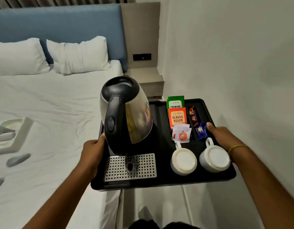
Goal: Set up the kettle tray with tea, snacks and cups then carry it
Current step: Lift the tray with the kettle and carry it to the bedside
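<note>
I hold a black kettle tray [164, 182] in the air between the bed and the wall. My left hand [93, 151] grips its left edge and my right hand [220, 136] grips its right edge. A steel kettle [126, 113] with a black handle stands on the tray's left, behind a perforated metal drip plate [143, 167]. Green and orange tea packets [177, 116] stand in a slot, with white sachets [181, 133] in front. Red and blue snack wrappers [198, 124] lie in the right slot. Two white cups [184, 161] [214, 158] sit upside down at the front right.
A white bed [52, 104] with two pillows [77, 55] lies to my left, with a white tray [19, 134] on it. A beige bedside shelf [148, 80] is ahead under a black switch panel [141, 57]. A white wall [233, 63] runs along the right.
</note>
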